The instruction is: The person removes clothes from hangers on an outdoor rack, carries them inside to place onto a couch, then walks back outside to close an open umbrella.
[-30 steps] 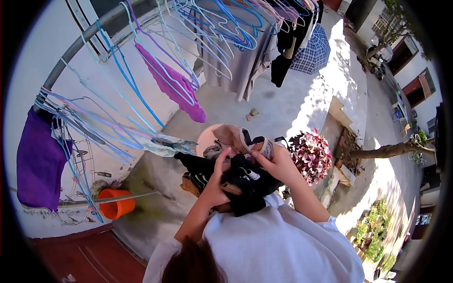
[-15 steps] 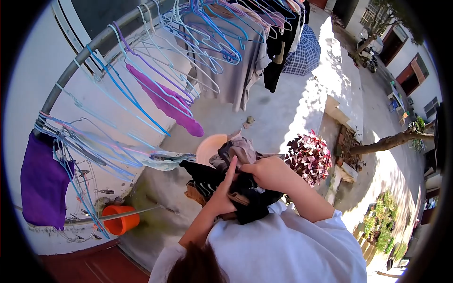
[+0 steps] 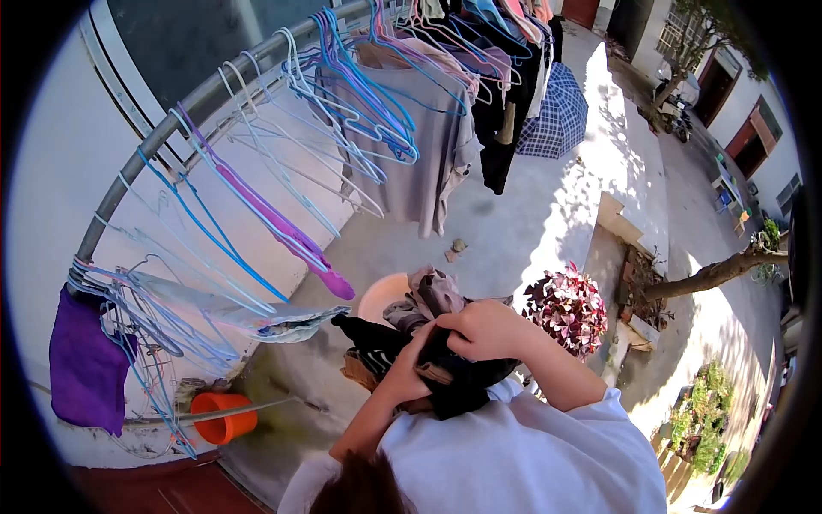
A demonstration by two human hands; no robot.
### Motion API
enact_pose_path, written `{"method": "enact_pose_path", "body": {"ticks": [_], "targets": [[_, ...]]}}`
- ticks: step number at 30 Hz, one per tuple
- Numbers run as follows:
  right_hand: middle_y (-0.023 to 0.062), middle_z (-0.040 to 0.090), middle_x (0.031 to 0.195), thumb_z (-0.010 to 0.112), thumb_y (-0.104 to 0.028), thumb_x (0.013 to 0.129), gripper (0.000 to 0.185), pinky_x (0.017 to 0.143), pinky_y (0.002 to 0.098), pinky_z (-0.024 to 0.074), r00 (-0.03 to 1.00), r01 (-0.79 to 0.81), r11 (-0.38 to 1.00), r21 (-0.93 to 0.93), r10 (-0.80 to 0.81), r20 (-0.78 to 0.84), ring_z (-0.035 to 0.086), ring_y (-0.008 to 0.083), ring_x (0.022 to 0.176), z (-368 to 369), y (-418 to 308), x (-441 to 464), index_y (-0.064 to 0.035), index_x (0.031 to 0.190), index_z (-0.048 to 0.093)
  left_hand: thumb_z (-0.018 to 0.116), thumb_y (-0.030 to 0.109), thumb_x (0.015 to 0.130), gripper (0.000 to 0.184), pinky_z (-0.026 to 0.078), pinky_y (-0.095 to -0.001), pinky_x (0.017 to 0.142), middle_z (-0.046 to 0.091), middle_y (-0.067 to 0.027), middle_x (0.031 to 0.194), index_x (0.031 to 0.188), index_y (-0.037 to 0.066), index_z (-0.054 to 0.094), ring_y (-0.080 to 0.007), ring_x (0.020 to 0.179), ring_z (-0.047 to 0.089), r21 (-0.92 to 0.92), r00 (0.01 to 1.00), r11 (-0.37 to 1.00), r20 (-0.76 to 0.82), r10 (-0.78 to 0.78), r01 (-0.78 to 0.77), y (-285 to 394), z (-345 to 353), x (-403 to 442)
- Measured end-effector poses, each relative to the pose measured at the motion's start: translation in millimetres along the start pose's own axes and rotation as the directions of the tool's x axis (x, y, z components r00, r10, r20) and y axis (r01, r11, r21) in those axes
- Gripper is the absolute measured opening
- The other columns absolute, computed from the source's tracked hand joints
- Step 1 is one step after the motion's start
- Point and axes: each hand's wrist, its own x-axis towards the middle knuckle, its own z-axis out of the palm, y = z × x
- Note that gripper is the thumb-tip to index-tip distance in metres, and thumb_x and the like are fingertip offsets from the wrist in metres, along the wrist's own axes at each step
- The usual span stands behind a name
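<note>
Bucket (image 3: 224,418), orange, stands low, well to the left of the fingers; its inside is too hard to see. A pink basin (image 3: 381,297) sits just past the left hand (image 3: 409,370), with pinkish-grey cloth (image 3: 439,291) bunched in front of its right side; I cannot tell if that cloth lies in it. The left hand's fingers are bent around dark clothes (image 3: 467,377), heaped under both hands and against the white shirt (image 3: 539,454). The right hand (image 3: 486,330) is curled on the same dark clothes, close to the left thumb, its fingertips hidden. Far left of the fingers is a white wall (image 3: 51,214), and a metal rail (image 3: 199,101) with many hangers (image 3: 404,150) bends round to the front. A grey shirt (image 3: 402,184) hangs ahead. Grey ground (image 3: 505,227) spreads past the basin to a checked umbrella (image 3: 556,111). The edge on the left is a hanging pale patterned piece (image 3: 300,324), near the left fingers; on the right, a purple-red plant (image 3: 567,310) is just beside the right hand.
</note>
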Motion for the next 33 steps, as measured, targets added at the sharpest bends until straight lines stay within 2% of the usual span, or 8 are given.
{"method": "enact_pose_path", "body": {"ticks": [5, 9, 15, 20, 27, 28, 31, 33], "targets": [[0.0163, 0.058, 0.063, 0.055, -0.020, 0.078, 0.017, 0.059, 0.0441, 0.0469, 0.995, 0.088, 0.994, 0.065, -0.091, 0.029, 0.059, 0.0341, 0.061, -38.7, 55.4, 18.2, -0.0041, 0.083, 0.061, 0.076, 0.013, 0.067, 0.061, 0.042, -0.0307, 0.091, 0.059, -0.0106, 0.110, 0.121, 0.001, 0.050, -0.0174, 0.101, 0.056, 0.021, 0.997, 0.998, -0.054, -0.057, 0.059, -7.0, 11.7, 52.9], [0.0124, 0.061, 0.077, 0.059, -0.012, 0.079, 0.012, 0.063, 0.0373, 0.0489, 0.943, 0.266, 0.960, 0.093, -0.239, -0.230, 0.061, 0.0297, 0.070, -105.0, 122.7, 56.5, -0.0036, 0.088, 0.062, 0.075, 0.009, 0.068, 0.057, 0.045, -0.0283, 0.087, 0.061, -0.0072, 0.107, 0.120, 0.001, 0.052, -0.0145, 0.096, 0.058, -0.182, 0.961, 0.978, -0.238, -0.141, 0.098, -22.4, 21.2, 96.3], [0.0129, 0.061, 0.092, 0.053, -0.003, 0.082, 0.018, 0.072, 0.0371, 0.0493, 0.644, 0.442, 0.882, -0.163, -0.439, -0.627, 0.060, 0.0317, 0.084, -217.9, 176.1, 181.2, -0.0018, 0.099, 0.059, 0.074, 0.007, 0.070, 0.056, 0.045, -0.0263, 0.086, 0.060, -0.0049, 0.106, 0.120, 0.000, 0.050, -0.0120, 0.094, 0.057, -0.098, 0.875, 0.994, -0.477, -0.082, 0.040, -43.7, 30.8, 141.1], [0.0134, 0.061, 0.098, 0.055, 0.000, 0.080, 0.028, 0.076, 0.0363, 0.0475, 0.435, 0.491, 0.750, -0.445, -0.653, -0.620, 0.058, 0.0319, 0.086, -237.9, 185.7, 268.6, -0.0034, 0.108, 0.056, 0.075, 0.005, 0.069, 0.060, 0.043, -0.0276, 0.090, 0.058, -0.0073, 0.112, 0.122, -0.001, 0.049, -0.0137, 0.099, 0.056, -0.226, 0.817, 0.974, -0.568, -0.103, -0.034, -47.0, 53.1, 148.2], [0.0113, 0.062, 0.080, 0.063, -0.009, 0.077, 0.026, 0.067, 0.0354, 0.0477, 0.747, 0.440, 0.888, 0.135, -0.278, -0.604, 0.060, 0.0254, 0.074, -208.2, 193.6, 282.9, -0.0049, 0.102, 0.056, 0.075, 0.003, 0.070, 0.063, 0.043, -0.0306, 0.093, 0.057, -0.0115, 0.116, 0.125, 0.002, 0.045, -0.0180, 0.102, 0.058, -0.163, 0.767, 0.986, -0.636, -0.089, -0.021, -73.7, 58.4, 130.6], [0.0062, 0.057, 0.069, 0.067, -0.015, 0.077, 0.023, 0.057, 0.0299, 0.0437, 0.752, 0.484, 0.854, 0.191, -0.294, -0.590, 0.054, 0.0155, 0.060, -207.4, 193.1, 280.7, -0.0034, 0.094, 0.055, 0.075, 0.003, 0.070, 0.064, 0.043, -0.0312, 0.093, 0.057, -0.0121, 0.116, 0.126, 0.003, 0.044, -0.0188, 0.103, 0.058, -0.191, 0.775, 0.981, -0.624, -0.098, -0.029, -70.1, 55.3, 132.3], [0.0012, 0.050, 0.060, 0.067, -0.021, 0.078, 0.026, 0.050, 0.0273, 0.0375, 0.972, 0.227, 0.678, 0.699, -0.117, -0.201, 0.045, 0.0091, 0.052, -217.0, 182.4, 262.4, -0.0021, 0.087, 0.052, 0.076, 0.004, 0.071, 0.066, 0.042, -0.0317, 0.094, 0.056, -0.0126, 0.118, 0.127, 0.003, 0.041, -0.0194, 0.104, 0.057, -0.055, 0.793, 0.997, -0.604, -0.079, 0.057, -57.3, 47.9, 131.1], [-0.0004, 0.047, 0.057, 0.067, -0.024, 0.079, 0.028, 0.047, 0.0279, 0.0340, 0.973, 0.220, 0.667, 0.712, -0.099, -0.209, 0.041, 0.0086, 0.049, -215.0, 185.1, 260.0, -0.0019, 0.079, 0.051, 0.075, 0.004, 0.071, 0.064, 0.042, -0.0312, 0.094, 0.056, -0.0118, 0.118, 0.126, 0.002, 0.043, -0.0188, 0.105, 0.056, -0.129, 0.770, 0.991, -0.635, -0.065, -0.022, -66.0, 47.4, 127.9]]}}
